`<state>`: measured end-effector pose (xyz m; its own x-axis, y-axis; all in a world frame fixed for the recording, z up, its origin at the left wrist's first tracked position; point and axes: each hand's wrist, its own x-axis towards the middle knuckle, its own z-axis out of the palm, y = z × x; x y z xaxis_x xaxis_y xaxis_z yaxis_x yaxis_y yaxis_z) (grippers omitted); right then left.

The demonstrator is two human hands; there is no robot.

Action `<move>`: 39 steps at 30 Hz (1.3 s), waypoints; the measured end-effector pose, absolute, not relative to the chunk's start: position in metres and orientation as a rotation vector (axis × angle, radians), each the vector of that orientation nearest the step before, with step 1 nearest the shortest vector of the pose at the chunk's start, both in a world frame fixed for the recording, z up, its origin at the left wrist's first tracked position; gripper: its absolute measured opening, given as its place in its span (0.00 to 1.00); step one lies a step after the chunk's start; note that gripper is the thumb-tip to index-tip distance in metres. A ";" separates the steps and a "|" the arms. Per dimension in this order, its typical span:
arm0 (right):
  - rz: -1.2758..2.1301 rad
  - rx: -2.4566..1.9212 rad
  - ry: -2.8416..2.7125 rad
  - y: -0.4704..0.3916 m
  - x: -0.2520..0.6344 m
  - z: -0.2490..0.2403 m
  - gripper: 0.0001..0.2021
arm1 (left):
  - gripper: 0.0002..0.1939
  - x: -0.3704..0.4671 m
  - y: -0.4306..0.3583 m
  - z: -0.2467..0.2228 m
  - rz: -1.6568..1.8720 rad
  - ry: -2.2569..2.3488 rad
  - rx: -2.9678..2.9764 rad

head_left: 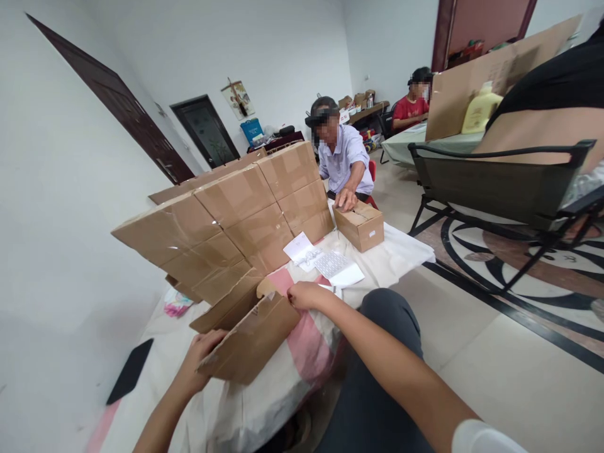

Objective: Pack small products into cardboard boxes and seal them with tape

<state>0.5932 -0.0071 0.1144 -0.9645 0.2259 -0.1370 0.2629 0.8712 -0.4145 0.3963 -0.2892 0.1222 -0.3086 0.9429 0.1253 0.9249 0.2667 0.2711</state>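
An opened cardboard box point(257, 343) stands tilted on the cloth-covered table, its flaps raised and its inside mostly hidden. At its near left end, my left hand point(201, 355) grips the edge, with the fingers partly behind the cardboard. My right hand point(304, 296) is closed on the box's far right edge. Just beyond that hand lie printed papers point(337, 267) and a small clear plastic packet point(310, 257). Behind the box rises a wall of stacked cardboard boxes point(250, 207).
Across the table, a person point(346, 151) rests a hand on a closed carton point(361, 226). A black flat object point(131, 371) lies at the left table edge. To the right stands a folding cot point(491, 189). Another person point(410, 107) sits farther back.
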 end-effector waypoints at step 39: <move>-0.543 -0.102 3.324 -0.043 0.612 0.135 0.21 | 0.17 0.397 -0.347 0.075 1.848 2.497 0.869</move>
